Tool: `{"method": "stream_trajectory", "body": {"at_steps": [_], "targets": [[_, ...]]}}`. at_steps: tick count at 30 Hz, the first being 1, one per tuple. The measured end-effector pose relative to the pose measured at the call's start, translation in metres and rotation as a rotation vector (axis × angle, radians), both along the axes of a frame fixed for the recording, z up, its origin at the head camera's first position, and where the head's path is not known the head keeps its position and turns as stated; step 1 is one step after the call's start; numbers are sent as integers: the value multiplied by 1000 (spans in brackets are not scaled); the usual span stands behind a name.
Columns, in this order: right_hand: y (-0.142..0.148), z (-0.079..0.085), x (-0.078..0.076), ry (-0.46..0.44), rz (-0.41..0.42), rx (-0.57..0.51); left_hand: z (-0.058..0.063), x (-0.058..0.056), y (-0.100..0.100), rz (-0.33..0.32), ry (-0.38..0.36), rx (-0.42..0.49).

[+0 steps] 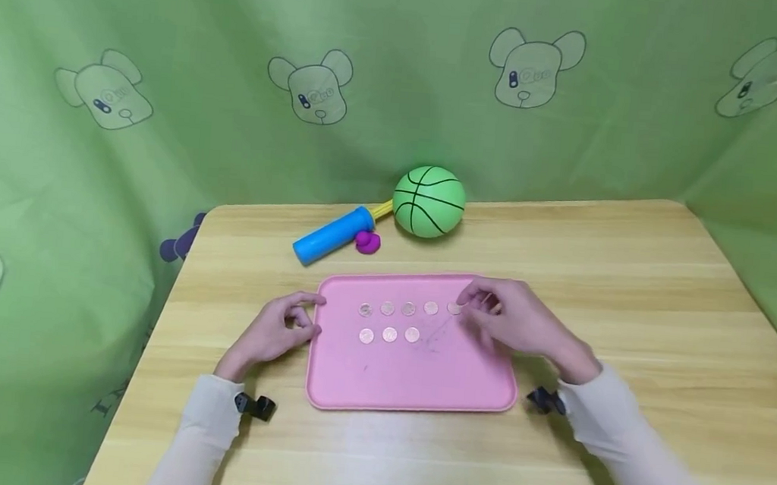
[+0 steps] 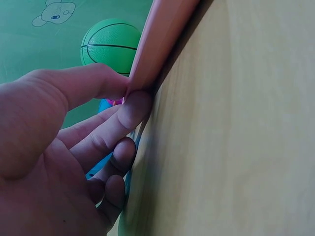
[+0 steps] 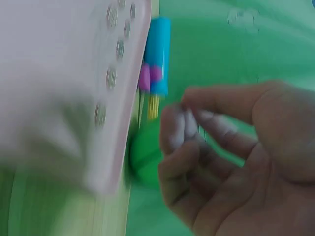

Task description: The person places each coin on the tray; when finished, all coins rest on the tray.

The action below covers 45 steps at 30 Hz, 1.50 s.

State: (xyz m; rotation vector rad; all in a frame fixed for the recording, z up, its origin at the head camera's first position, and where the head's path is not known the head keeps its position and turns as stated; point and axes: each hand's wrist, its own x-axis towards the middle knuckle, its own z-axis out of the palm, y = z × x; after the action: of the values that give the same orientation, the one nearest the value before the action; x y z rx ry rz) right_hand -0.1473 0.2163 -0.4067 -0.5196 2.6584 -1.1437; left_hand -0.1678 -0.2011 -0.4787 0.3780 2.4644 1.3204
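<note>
On the pink tray lie several small round coins in two rows. The far row ends at a coin beside the fingertips of my right hand. In the right wrist view that hand has thumb and fingertips drawn together, with the end coin lying apart from them on the tray. I cannot tell whether something small sits between these fingertips. My left hand touches the tray's left rim with thumb and forefinger, spaced along it. The left wrist view shows the left hand against the tray wall.
Behind the tray are a green ball with black lines, a blue cylinder with a yellow end, and a small purple object. The wooden table meets a green curtain at its far edge.
</note>
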Motion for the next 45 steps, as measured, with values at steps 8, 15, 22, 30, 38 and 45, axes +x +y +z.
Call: {"method": "stream_trajectory", "body": {"at_steps": [8,15,22,30,38,45], "targets": [[64,-4,16,148,-28,71,-1,1,-1,9,12,6],[107,-27,30,145,-66,121,-4,1,-1,16,16,0],[124,-43,45,121,-100,295,-3,1,1,23,0,-1],[123,-42,48,107,-128,293,-3,1,0,18,6,-3],[126,-44,45,64,-97,293,0,0,-1,17,8,-12],[124,-47,45,-4,-72,290,-2,0,0,14,13,-12]]}}
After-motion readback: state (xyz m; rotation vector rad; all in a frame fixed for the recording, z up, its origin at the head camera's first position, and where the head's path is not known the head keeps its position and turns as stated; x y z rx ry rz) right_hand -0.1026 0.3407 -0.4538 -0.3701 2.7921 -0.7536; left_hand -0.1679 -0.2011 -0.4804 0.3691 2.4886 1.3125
